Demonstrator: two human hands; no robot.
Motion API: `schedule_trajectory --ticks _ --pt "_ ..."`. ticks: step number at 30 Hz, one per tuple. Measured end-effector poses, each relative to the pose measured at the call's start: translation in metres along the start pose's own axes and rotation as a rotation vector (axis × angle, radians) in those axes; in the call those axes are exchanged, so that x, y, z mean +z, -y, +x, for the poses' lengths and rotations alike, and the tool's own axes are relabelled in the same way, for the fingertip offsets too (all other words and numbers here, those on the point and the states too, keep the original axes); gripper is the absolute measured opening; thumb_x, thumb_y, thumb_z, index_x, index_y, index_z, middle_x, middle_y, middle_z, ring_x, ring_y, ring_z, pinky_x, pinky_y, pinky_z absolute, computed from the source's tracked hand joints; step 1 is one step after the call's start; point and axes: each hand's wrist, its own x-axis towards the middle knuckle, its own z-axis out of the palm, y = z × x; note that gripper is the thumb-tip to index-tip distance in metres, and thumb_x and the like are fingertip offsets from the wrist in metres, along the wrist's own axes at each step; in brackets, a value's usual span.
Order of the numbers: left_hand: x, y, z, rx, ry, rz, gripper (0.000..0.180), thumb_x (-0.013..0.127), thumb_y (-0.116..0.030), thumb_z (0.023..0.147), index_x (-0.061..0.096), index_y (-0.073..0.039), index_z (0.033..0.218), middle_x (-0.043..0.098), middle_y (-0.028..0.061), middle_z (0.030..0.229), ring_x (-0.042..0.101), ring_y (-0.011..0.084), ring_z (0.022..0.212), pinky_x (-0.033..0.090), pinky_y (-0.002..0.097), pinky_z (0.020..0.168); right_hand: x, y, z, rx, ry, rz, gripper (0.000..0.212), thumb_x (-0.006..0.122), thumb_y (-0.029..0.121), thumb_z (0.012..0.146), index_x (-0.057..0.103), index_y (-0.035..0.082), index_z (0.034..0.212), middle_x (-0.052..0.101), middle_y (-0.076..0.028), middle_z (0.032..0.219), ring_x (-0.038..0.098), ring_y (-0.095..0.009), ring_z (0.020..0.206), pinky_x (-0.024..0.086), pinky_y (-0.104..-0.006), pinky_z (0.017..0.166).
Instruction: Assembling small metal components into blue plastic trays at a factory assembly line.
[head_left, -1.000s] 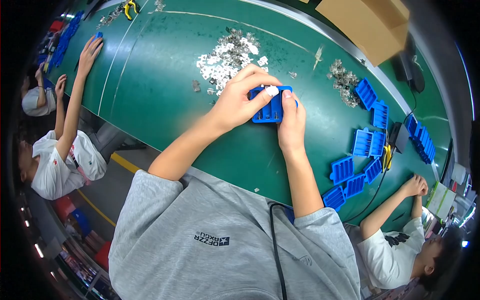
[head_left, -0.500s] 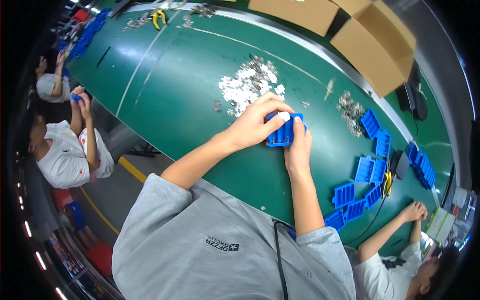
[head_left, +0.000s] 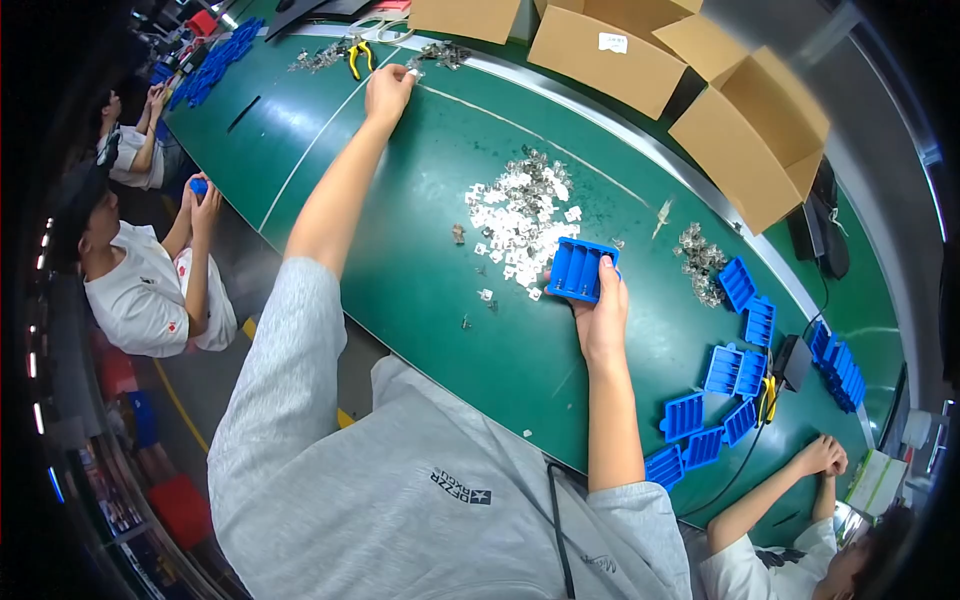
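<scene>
My right hand (head_left: 604,318) holds a blue battery holder (head_left: 583,268) with long slots, its open face up and the thumb on its right edge. Just beyond it lies a heap of small white and metal pieces (head_left: 520,215). Far off at the upper left, my left hand (head_left: 388,95) is stretched out with its fingers pinched together and white wrapping on the thumb tip. Those fingertips are at the edge of a small pile of metal clips (head_left: 445,55); whatever they pinch is too small to make out.
More blue holders (head_left: 722,370) lie along the right, by a metal parts pile (head_left: 700,262) and yellow-handled pliers (head_left: 767,400). Other pliers (head_left: 360,60) lie at the far left. Open cardboard boxes (head_left: 750,130) line the back. Co-workers sit left and right; a cable (head_left: 735,480) crosses the table.
My left hand has let go of the blue battery holder and moved far to the upper left, to the metal clips. My right hand still holds the holder, its slots now uncovered.
</scene>
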Motion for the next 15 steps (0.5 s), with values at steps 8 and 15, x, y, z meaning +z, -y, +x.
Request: schedule_trajectory --ticks 8,15 --pt "0.005 -0.001 0.001 0.085 -0.017 0.131 0.025 0.064 -0.026 0.083 0.07 -0.008 0.098 0.068 0.0148 0.094 0.064 0.0328 0.092 0.05 0.0426 0.082 0.006 0.004 -0.004 0.018 -0.005 -0.034 0.049 0.042 0.038 0.099 0.049 -0.007 0.117 0.063 -0.021 0.103 0.067 -0.031 0.087 0.055 -0.0421 0.077" --pt "-0.008 -0.027 -0.025 0.17 -0.002 -0.177 0.024 0.061 -0.022 0.088 0.066 -0.004 0.103 0.07 0.013 0.091 0.067 0.0244 0.088 0.051 0.0338 0.08 -0.002 -0.001 -0.002 0.025 0.009 -0.021 0.048 0.041 0.037 0.099 0.048 -0.007 0.118 0.064 -0.021 0.103 0.067 -0.032 0.088 0.054 -0.0423 0.078"
